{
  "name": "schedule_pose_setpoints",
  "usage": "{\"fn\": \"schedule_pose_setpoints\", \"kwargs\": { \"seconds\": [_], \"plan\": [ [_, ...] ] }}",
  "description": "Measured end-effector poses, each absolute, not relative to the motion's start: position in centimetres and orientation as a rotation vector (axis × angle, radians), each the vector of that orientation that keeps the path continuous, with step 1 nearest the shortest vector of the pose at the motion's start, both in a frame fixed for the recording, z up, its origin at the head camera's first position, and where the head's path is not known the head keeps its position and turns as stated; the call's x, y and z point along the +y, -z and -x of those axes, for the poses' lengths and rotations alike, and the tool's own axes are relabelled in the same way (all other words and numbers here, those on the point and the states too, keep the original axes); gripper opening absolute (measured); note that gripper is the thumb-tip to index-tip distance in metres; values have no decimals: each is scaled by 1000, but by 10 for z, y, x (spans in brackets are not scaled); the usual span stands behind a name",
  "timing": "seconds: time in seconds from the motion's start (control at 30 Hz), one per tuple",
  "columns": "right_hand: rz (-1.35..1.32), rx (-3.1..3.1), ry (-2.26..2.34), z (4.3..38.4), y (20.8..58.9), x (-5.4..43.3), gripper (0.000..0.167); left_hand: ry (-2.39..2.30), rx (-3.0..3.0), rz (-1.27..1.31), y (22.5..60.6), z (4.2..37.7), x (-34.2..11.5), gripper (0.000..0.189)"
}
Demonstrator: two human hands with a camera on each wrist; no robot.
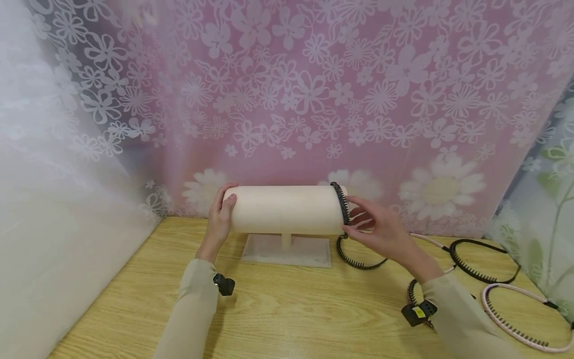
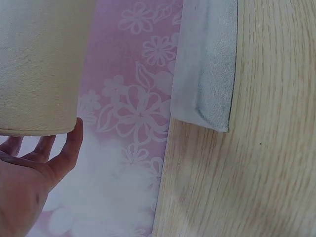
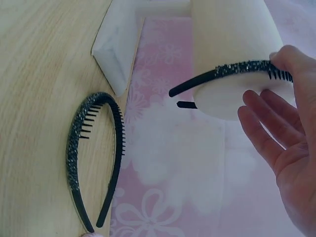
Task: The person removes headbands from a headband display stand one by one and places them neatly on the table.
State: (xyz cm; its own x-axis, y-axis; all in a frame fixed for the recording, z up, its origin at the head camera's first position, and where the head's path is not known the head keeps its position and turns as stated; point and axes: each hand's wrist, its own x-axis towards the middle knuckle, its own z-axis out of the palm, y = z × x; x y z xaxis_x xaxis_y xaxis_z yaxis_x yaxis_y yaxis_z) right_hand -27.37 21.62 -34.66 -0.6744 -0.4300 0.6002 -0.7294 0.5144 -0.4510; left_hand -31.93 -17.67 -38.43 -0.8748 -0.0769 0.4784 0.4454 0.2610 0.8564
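A cream padded roll of a headband display stand (image 1: pixel 282 209) lies level on a post above a pale rectangular base (image 1: pixel 287 252). My left hand (image 1: pixel 220 214) grips the roll's left end, thumb in front and fingers behind. Around the right end sits a black glittery headband (image 1: pixel 341 202) with comb teeth; its two tips stick out below the roll in the right wrist view. With thumb and forefinger, my right hand (image 1: pixel 381 229) holds this headband at its edge, the other fingers loosely bent beside the roll's end.
Another black glittery toothed headband (image 3: pixel 72 158) lies on the wooden table (image 1: pixel 278 309), right of the base. Farther right are a black headband (image 1: pixel 466 271), a pink one (image 1: pixel 506 326) and one partly behind my right wrist. A pink flowered curtain (image 1: pixel 287 99) hangs behind.
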Motion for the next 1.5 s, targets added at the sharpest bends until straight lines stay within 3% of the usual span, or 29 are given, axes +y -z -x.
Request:
{"fn": "schedule_pose_setpoints", "kwargs": {
  "seconds": [0.87,1.5],
  "plan": [
    [-759,-2298,-1131,264,350,212,48,1654,-2109,327,385,320,-179,45],
    [-685,-2324,-1213,245,344,236,47,1665,-2104,332,386,321,-178,41]
  ]
}}
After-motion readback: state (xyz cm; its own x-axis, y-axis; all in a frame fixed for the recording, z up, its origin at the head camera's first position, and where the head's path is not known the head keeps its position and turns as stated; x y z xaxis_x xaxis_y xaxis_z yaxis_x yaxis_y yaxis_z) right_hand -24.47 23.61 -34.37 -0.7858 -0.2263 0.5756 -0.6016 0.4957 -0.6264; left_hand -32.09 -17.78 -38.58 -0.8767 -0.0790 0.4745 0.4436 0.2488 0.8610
